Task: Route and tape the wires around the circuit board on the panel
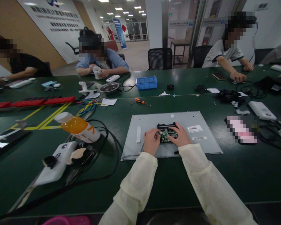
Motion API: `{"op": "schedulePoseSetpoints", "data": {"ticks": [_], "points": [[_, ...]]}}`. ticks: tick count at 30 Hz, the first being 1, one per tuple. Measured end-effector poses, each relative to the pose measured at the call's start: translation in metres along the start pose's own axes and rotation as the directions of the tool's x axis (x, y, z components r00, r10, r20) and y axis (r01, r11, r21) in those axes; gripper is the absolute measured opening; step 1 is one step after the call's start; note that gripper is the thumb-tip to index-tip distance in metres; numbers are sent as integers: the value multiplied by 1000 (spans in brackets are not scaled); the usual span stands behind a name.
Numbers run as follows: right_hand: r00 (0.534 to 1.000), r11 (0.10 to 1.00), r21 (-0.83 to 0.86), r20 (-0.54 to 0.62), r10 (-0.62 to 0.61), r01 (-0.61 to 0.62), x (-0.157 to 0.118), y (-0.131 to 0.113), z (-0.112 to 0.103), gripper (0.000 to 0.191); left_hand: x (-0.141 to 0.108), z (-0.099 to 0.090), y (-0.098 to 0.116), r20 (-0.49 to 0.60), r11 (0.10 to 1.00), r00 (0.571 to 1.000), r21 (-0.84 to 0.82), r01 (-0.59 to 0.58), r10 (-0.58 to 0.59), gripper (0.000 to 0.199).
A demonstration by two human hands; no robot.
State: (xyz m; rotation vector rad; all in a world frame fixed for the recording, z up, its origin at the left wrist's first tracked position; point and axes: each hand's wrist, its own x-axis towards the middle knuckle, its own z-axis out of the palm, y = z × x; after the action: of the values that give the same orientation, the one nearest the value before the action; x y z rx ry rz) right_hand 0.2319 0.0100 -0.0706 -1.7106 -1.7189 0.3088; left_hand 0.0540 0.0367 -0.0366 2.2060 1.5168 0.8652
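A green circuit board [164, 136] sits in a black plastic frame [165, 125] on a flat grey metal panel [142, 122]. My left hand [151, 141] has its fingers curled at the board's left edge; the fingertips are partly hidden. Across the right side, my right hand [182, 136] grips the frame and board, thumb on the board and index finger at the far corner. White labels [194, 129] are stuck to the panel right of my hand. Beyond the panel lies an orange-handled screwdriver [140, 101].
A bottle of orange drink [78, 127] leans at left among black cables, near a white power bank [56, 164]. To the right are a pink phone [241, 129] and another white power bank [262, 111]. A blue basket [146, 82] stands farther back. Several people sit across the table.
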Motion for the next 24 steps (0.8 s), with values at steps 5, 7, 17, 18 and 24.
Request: {"op": "schedulePoseSetpoints", "data": {"ticks": [5, 7, 17, 18, 24], "points": [[1000, 1000, -1, -1, -2, 2, 0, 0, 0, 47, 0, 2, -1, 7, 1000, 1000, -1, -4, 4, 22], [1000, 1000, -1, -8, -6, 6, 0, 1, 1, 47, 1, 2, -1, 13, 1000, 1000, -12, -6, 6, 22], [1000, 1000, -4, -2, -3, 3, -1, 2, 2, 48, 2, 1, -2, 27, 995, 999, -91, 28, -26, 19], [1000, 1000, -5, -4, -5, 5, -1, 2, 2, 48, 2, 1, -2, 27, 996, 999, -91, 27, -25, 19], [1000, 1000, -9, -5, -1, 1, -1, 4, 3, 48, 2, -1, 0, 28, 997, 1000, -72, 11, -9, 21]]}}
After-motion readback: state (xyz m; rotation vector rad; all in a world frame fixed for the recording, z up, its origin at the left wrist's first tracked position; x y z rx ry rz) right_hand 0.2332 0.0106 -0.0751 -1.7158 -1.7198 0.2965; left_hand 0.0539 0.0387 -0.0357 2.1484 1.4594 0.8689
